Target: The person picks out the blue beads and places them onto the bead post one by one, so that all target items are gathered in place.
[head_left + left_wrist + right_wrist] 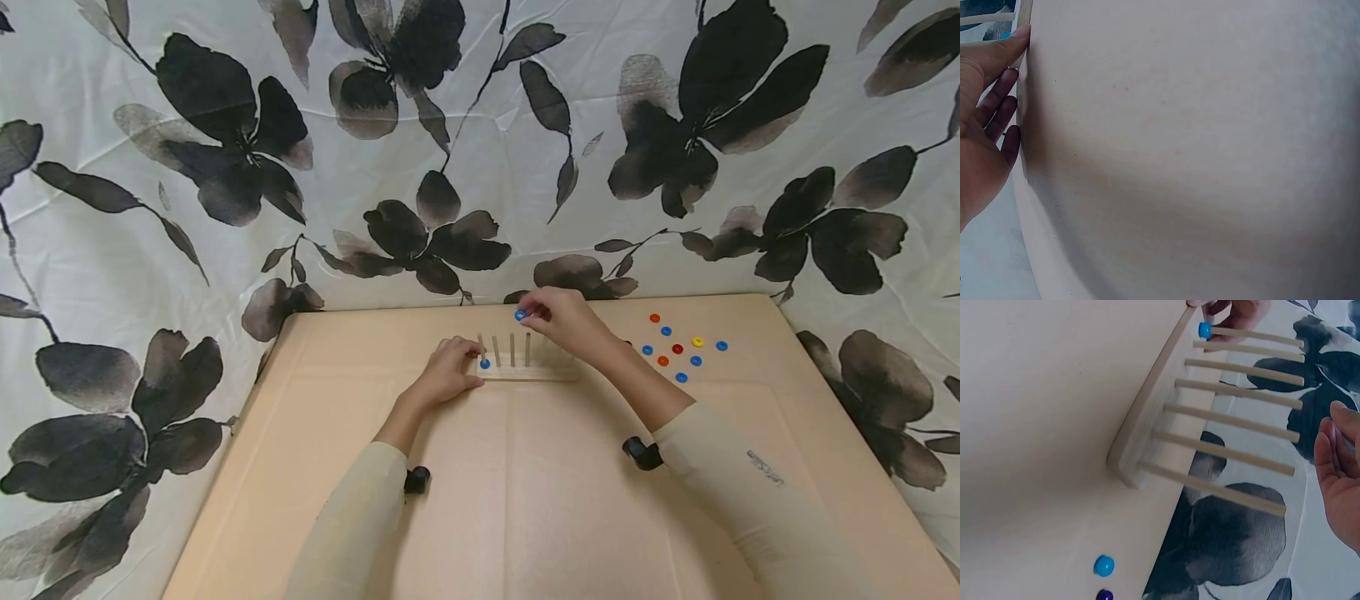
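**Blue ring held above a wooden peg board**

Near the table's [337,533] far edge stands a pale wooden peg board [525,372], a flat base with a row of thin upright pegs. The left hand [448,372] rests against its left end, fingers loosely curled along the base edge, gripping nothing else. A blue ring [484,363] sits low on the leftmost peg. Just beyond, the right hand [561,321] pinches a second blue ring [520,315] between thumb and fingertips above the pegs. Toward the far right corner lie loose rings [678,348] in blue, red, orange and yellow. Behind hangs a floral cloth [480,125].
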The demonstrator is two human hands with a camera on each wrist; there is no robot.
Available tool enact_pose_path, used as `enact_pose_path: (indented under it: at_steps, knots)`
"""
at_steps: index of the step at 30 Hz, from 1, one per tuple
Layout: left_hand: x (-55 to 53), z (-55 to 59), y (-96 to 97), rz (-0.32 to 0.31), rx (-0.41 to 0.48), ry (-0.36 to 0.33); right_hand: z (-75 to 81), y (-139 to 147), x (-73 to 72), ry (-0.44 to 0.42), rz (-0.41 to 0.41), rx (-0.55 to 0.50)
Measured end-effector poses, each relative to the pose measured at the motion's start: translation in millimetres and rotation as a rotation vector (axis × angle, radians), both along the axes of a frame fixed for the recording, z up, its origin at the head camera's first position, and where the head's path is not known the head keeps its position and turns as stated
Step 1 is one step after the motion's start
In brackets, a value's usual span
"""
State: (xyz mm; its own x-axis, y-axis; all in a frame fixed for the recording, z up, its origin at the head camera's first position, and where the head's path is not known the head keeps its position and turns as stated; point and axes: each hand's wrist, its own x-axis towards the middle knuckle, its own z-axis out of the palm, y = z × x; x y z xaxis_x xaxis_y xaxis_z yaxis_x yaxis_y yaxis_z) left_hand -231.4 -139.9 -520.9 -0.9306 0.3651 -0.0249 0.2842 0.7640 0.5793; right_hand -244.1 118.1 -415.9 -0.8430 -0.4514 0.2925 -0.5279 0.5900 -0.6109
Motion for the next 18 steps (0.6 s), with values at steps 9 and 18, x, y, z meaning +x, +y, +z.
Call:
enact_pose_path:
  at_steps: [9,18]
  knots:
    - [0.0,0.0,-0.1,-0.001,0.003,0.009,-2.5,-19.3,-0.2,-0.019,0.026,0.035]
    - [-2.0,-0.6,-1.2,-0.013,-0.003,0.011,-7.3,-33.3,-0.8,-0.005,0.03,0.06]
